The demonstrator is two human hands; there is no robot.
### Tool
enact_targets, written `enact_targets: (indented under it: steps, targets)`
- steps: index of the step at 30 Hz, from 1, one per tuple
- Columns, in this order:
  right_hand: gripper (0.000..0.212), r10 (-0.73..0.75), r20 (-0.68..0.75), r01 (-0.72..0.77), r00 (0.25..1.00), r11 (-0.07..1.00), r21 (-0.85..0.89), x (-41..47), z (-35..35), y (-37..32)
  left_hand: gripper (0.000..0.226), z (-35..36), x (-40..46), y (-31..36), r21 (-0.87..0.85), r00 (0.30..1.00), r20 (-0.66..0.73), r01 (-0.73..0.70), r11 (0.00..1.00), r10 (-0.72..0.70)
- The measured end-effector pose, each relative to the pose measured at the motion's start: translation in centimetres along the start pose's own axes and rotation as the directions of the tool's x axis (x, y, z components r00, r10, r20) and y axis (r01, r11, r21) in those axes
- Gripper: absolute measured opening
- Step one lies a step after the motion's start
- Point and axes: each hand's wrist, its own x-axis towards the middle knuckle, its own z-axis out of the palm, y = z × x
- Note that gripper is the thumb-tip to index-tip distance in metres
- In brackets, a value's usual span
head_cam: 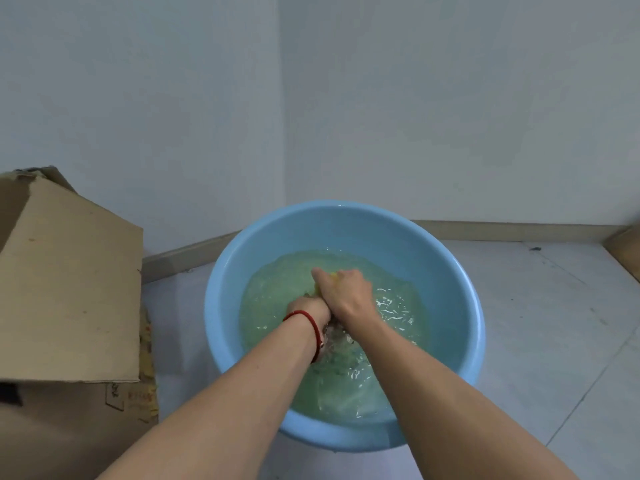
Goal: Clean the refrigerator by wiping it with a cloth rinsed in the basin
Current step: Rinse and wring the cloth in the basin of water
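Head view
Basin point(450, 271): blue, on the floor point(554, 323), holding greenish water.
Cloth point(333, 274): yellow, mostly hidden, over the water.
Right hand point(346, 292): fingers clamped on the cloth.
Left hand point(308, 308): mostly hidden under the right; fingers' state unclear.
Box point(69, 289): cardboard, left of the basin.

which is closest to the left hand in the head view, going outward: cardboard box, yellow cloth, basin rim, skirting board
From the left hand:
1. Yellow cloth, held in both hands, in the water.
2. Basin rim, to the left of the hand.
3. Cardboard box, farther left, on the floor.
4. Skirting board, along the back wall on the right.
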Motion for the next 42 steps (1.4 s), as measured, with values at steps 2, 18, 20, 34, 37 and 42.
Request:
enact_targets:
  steps: [2,18,20,34,37,42]
  targets:
    - [0.040,-0.093,-0.021,0.079,0.995,0.928,-0.364,0.6,-1.1,1.4,0.022,-0.5,-1.0,0.1,0.145,0.998,0.009,-0.058,0.988,0.058]
    - [0.046,0.002,0.095,-0.011,0.996,0.996,0.092,-1.1,-0.7,-0.2,0.042,2.7,-2.9,-0.4,-0.032,0.998,0.058,-0.029,0.999,0.031]
    - [0.050,-0.095,0.073,0.099,0.993,0.994,-0.051,-0.4,-1.1,0.6,0.043,2.1,-3.0,-0.2,0.055,0.997,0.059,0.041,0.998,-0.044]
    - [0.055,0.110,0.303,-0.077,0.947,0.990,-0.118,0.2,-0.6,0.1,0.040,0.7,-3.4,-0.2,0.004,0.987,-0.144,0.077,0.997,-0.076]
    - [0.053,0.087,0.317,-0.127,0.945,0.986,0.109,-0.1,0.0,-0.5,0.006,2.9,-3.1,0.3,0.243,0.992,-0.101,-0.051,0.969,0.078]
    - [0.046,-0.152,0.121,0.175,0.981,0.963,-0.205,0.8,-1.6,0.5,0.042,1.9,-4.4,0.7,-0.012,1.000,0.003,0.005,1.000,-0.005]
